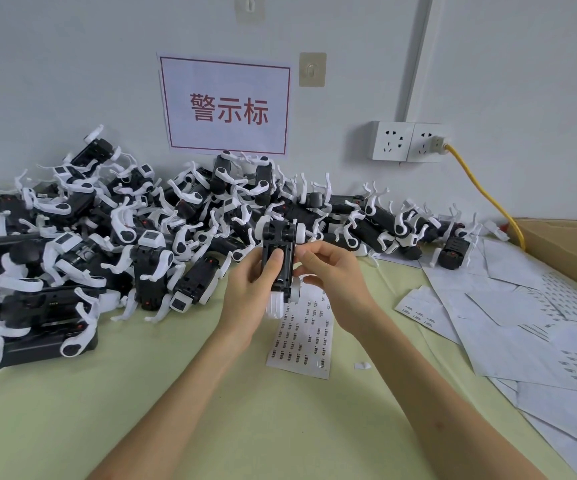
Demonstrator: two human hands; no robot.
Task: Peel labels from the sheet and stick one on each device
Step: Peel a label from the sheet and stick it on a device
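Both hands hold one black-and-white device (279,237) upright above the table. My left hand (250,282) grips its left side, with the thumb pressed flat on the black face. My right hand (328,271) grips its right edge with curled fingers. Under the hands lies the label sheet (302,336), white with rows of small dark labels. A big heap of the same devices (107,230) covers the table's left and back. I cannot make out a label on the held device.
Used white backing sheets (508,327) lie spread over the table's right side. A cardboard box (564,244) stands at the right edge. A yellow cable (481,188) runs from the wall socket (408,142). A small white scrap (362,366) lies on the green tabletop (210,410).
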